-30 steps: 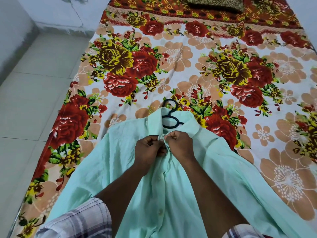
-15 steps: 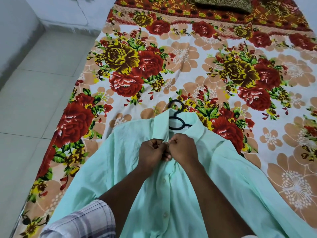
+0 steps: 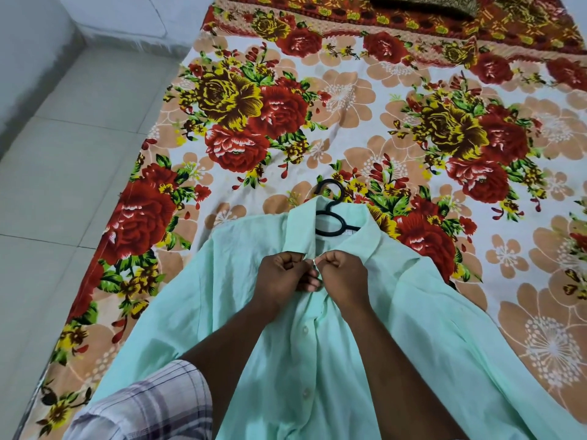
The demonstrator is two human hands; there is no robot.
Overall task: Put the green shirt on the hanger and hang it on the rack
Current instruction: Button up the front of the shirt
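Observation:
The pale green shirt [image 3: 222, 296] lies spread front-up on the flowered bedsheet [image 3: 349, 100]. A black hanger [image 3: 332, 214] sits inside it, its hook poking out past the collar onto the sheet. My left hand [image 3: 281, 274] and my right hand [image 3: 344, 273] are pressed together just below the collar, each pinching an edge of the shirt's front placket at the top button. Further buttons run down the placket toward me. The hanger's arms are hidden under the cloth.
The bed's left edge drops to a pale tiled floor [image 3: 57, 173] beside a white wall. A dark patterned pillow [image 3: 425, 4] lies at the head of the bed. My checked sleeve [image 3: 149, 404] shows at bottom left. No rack is in view.
Both hands stay clenched together at the top button with only small finger movements. The view has drifted slightly, so shirt and hanger sit a little lower right in the frame.

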